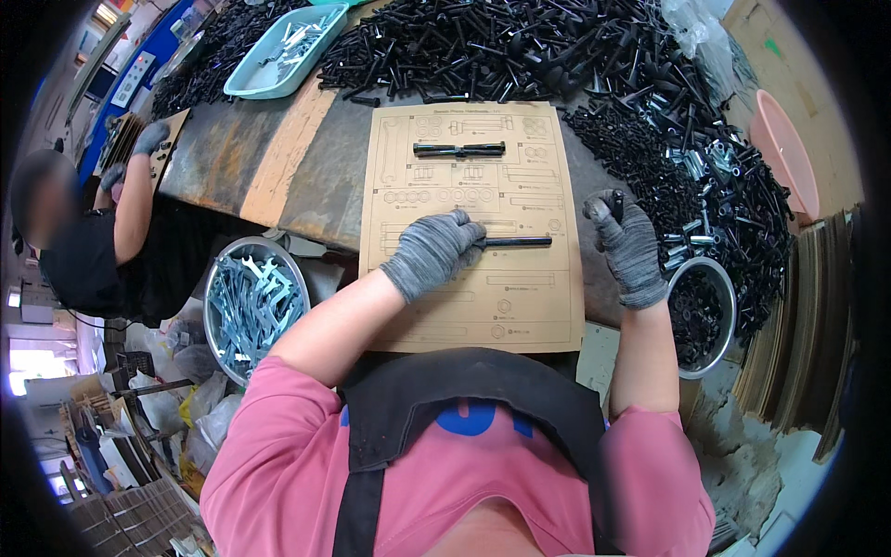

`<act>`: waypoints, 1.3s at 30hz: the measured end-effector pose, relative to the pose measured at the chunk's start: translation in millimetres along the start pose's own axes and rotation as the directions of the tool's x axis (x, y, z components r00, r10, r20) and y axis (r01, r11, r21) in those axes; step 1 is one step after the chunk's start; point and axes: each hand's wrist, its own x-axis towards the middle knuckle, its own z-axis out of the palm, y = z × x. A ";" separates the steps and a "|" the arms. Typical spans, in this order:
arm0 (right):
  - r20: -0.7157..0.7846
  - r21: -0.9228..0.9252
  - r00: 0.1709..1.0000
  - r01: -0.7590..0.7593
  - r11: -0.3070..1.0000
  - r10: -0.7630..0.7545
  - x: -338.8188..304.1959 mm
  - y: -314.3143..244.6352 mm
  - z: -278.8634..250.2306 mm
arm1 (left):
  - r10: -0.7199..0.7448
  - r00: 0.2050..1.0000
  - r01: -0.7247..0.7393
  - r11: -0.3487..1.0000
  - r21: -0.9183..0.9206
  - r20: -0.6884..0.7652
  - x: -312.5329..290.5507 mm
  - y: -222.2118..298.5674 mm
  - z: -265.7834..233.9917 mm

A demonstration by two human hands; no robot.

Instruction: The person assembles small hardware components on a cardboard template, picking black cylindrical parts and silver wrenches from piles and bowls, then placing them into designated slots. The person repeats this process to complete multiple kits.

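Nearest, a metal bowl point(257, 241) w/ wrenches point(255, 311) is seen at left; at right, a round bowl point(731, 320) w/ small black parts point(696, 320). Farther in, the black rod point(524, 241) is laid crosswise on the printed cardboard sheet point(390, 320); its left end is covered by the left hand point(434, 249), gloved fingers curled & apparently pinching it, right end exposed. Prob. stiff, fairly light, not fragile; the smooth surface may be slippery & rolling is possible, so it's best gripped nr the middle. At right, just off the sheet, a small dark piece point(617, 202) is pinched by the right hand point(626, 246); full shape can't be told. Beyond, a glossy black bar point(459, 149) is laid across the sheet. Farthest, black bolts point(464, 46) are heaped on the tabletop point(325, 200), w/ a pale blue tray point(243, 91) at far left.
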 end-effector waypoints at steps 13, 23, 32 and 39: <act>0.358 0.490 0.934 -0.198 0.849 0.011 -22.0 -33.0 30.6 | -0.244 0.968 0.147 0.745 -0.650 -0.061 -26.8 13.5 -34.4; 0.411 0.331 0.878 0.107 0.938 -0.246 -49.0 -39.7 97.3 | -0.400 0.896 0.393 0.516 -0.761 0.192 -102.8 -15.1 -64.5; 0.594 -0.217 0.716 0.583 0.783 -0.368 -59.8 -25.7 102.2 | -0.220 0.949 0.280 0.917 -0.284 0.225 -121.8 -32.5 -57.0; 0.591 -0.228 0.717 0.587 0.777 -0.369 -58.9 -21.6 96.6 | -0.231 0.944 0.297 0.904 -0.306 0.235 -120.3 -35.7 -57.0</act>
